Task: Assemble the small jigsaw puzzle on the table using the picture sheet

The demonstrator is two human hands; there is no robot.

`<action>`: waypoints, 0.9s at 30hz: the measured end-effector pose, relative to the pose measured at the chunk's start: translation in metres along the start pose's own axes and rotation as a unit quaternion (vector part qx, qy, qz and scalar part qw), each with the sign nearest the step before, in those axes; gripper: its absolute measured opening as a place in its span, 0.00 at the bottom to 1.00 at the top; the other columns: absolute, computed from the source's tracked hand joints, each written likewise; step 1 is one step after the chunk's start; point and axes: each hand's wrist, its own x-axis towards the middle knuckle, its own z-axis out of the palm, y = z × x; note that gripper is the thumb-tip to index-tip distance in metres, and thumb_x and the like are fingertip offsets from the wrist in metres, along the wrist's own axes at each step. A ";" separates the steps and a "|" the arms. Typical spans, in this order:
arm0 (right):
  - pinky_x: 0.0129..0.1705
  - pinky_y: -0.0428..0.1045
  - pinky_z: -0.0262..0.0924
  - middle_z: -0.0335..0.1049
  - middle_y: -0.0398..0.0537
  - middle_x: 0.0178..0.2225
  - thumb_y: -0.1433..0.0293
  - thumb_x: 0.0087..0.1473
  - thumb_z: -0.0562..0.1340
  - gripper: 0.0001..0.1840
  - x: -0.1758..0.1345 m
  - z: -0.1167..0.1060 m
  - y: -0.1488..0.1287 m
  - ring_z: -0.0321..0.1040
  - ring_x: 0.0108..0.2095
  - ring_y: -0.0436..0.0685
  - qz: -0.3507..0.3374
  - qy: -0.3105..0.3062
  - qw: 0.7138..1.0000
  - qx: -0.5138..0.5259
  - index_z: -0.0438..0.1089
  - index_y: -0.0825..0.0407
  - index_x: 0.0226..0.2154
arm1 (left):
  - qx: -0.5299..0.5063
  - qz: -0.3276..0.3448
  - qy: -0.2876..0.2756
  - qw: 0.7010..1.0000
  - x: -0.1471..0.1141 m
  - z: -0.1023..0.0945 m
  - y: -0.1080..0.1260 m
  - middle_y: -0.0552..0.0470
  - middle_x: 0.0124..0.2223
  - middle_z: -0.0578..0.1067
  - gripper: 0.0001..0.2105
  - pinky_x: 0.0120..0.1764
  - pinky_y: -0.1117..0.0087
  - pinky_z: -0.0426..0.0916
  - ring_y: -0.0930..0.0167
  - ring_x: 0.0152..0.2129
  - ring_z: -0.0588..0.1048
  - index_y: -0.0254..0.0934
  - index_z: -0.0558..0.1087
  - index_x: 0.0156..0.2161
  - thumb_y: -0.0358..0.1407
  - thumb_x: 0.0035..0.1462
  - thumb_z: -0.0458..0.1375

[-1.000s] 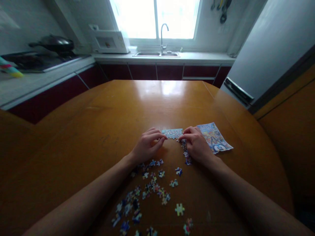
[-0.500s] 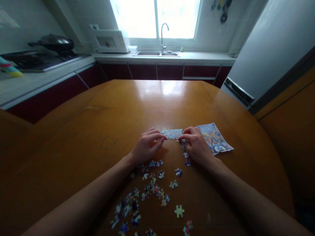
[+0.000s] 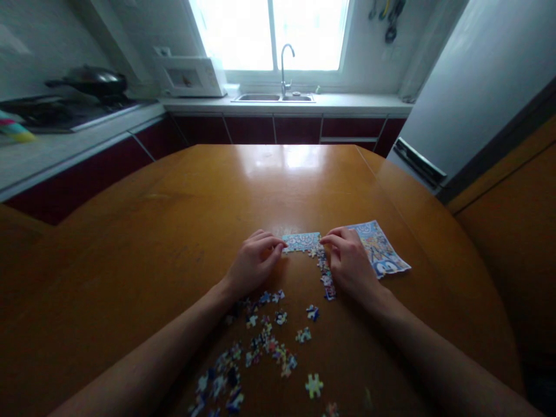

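1. Jigsaw puzzle (image 3: 301,242), its upper panel meeting a side strip (image 3: 325,280) that runs toward 6 o'clock, lies at 12 o'clock, between my hands.
2. Compared with half a second ago, my left hand (image 3: 254,260) and right hand (image 3: 350,258) have eased slightly outward, baring more of that corner, which I judge makes the join easier to check.
3. Both hands are half-curled, fingertips at the panel's 9 and 3 o'clock edges; whether either pinches a piece, I cannot tell through the blur.
4. Loose pieces (image 3: 272,346) scatter at 7 o'clock on the wooden table (image 3: 217,197); a picture sheet (image 3: 384,250) lies at 3.
5. Beyond: sink (image 3: 259,98) and window (image 3: 247,35) at 12, wok (image 3: 93,80) at 10, refrigerator (image 3: 456,87) at 2.
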 end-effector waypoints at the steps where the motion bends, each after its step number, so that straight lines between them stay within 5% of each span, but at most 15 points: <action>1: 0.47 0.58 0.61 0.69 0.54 0.39 0.80 0.54 0.54 0.15 0.000 -0.001 0.000 0.63 0.44 0.62 0.009 0.004 1.000 -0.004 0.75 0.52 0.36 | 0.001 -0.006 0.001 1.000 0.000 0.000 -0.001 0.50 0.34 0.77 0.08 0.40 0.65 0.66 0.69 0.34 0.73 0.37 0.77 0.35 0.33 0.63 0.55; 27: 0.49 0.60 0.62 0.68 0.54 0.47 0.84 0.53 0.54 0.22 -0.009 0.005 -0.014 0.61 0.50 0.63 0.002 -0.081 0.997 -0.020 0.78 0.48 0.39 | 0.002 -0.049 0.009 0.999 0.000 -0.002 -0.003 0.50 0.34 0.77 0.09 0.38 0.66 0.67 0.69 0.33 0.73 0.37 0.77 0.36 0.34 0.63 0.55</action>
